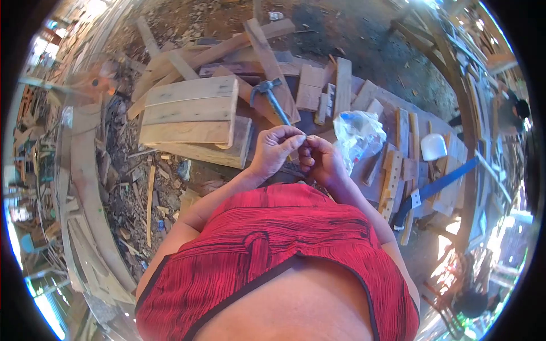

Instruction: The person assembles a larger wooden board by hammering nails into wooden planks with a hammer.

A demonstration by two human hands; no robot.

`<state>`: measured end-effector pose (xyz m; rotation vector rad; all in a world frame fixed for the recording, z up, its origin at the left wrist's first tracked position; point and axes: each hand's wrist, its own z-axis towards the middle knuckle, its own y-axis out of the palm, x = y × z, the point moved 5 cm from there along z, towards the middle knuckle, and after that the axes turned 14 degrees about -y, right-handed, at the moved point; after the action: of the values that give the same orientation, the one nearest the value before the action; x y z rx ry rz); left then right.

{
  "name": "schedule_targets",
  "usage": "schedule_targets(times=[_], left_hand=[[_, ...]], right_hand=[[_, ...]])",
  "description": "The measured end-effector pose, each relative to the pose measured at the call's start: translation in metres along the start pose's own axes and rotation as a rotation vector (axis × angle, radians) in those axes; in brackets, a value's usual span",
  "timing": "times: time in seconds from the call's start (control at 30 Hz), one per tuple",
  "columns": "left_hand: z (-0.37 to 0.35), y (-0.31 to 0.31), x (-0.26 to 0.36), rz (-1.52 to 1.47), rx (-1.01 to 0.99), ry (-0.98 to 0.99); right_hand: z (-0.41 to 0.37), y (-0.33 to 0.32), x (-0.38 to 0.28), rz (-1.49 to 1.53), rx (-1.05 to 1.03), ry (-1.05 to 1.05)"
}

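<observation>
In the head view, my left hand (pixel 274 150) and my right hand (pixel 325 159) meet in front of my body. Both have thumb and fingers pinched together, fingertips touching or nearly so. Whatever they hold between them is too small to make out. Just beyond my hands a claw hammer (pixel 274 101) lies on wood, its head pointing away from me. On the left rests a slatted wooden panel (pixel 189 109) on top of a thicker board (pixel 242 136). A crumpled clear plastic bag (pixel 359 135) sits close to my right hand.
Wood blocks (pixel 310 85) and offcuts cover the bench beyond. A handsaw (pixel 446 179) with a blue-looking blade lies at right, near a white rounded object (pixel 434 146). Wood strips (pixel 391 176) lie nearer. Scraps and chips (pixel 133 199) litter the ground at left, beside long boards (pixel 91 170).
</observation>
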<state>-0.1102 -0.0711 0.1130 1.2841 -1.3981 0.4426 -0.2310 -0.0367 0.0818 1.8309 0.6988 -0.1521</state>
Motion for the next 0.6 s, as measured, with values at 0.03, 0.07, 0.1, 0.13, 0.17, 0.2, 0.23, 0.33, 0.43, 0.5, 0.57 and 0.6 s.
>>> schedule_targets(times=[0.03,0.07,0.1,0.13,0.17,0.2,0.23,0.33,0.43,0.5,0.57,0.6], left_hand=[[-0.003,-0.004,0.001,0.0,0.036,-0.004],[-0.006,-0.009,0.004,0.0,0.074,0.016],[-0.009,-0.014,0.006,0.086,0.114,0.053],[-0.012,-0.019,0.009,0.174,0.153,0.085],[-0.013,-0.026,0.006,0.185,0.176,0.071],[-0.017,-0.031,0.007,0.181,0.199,0.078],[-0.021,-0.034,0.008,0.223,0.222,0.094],[-0.028,-0.047,0.007,0.253,0.267,0.106],[-0.042,-0.077,0.015,0.265,0.384,0.198],[-0.051,-0.105,0.026,0.301,0.525,0.242],[-0.062,-0.139,0.037,0.339,0.676,0.276],[-0.067,-0.154,0.045,0.576,0.8,0.373]], right_hand=[[0.004,0.0,0.004,-0.002,-0.003,0.012],[0.005,0.005,0.007,-0.01,-0.031,0.043],[0.005,0.009,0.009,-0.008,-0.056,0.06],[0.006,0.013,0.012,-0.005,-0.079,0.075],[0.008,0.015,0.015,-0.027,-0.076,0.077],[0.01,0.021,0.02,-0.034,-0.089,0.097],[0.011,0.022,0.023,-0.068,-0.035,0.107],[0.017,0.022,0.029,-0.145,-0.019,0.12],[0.03,0.025,0.031,-0.374,-0.126,0.145],[0.049,0.015,0.02,-0.883,-0.118,-0.094],[0.068,0.009,0.006,-1.325,-0.164,-0.312],[0.075,0.014,-0.003,-1.756,-0.2,-0.566]])
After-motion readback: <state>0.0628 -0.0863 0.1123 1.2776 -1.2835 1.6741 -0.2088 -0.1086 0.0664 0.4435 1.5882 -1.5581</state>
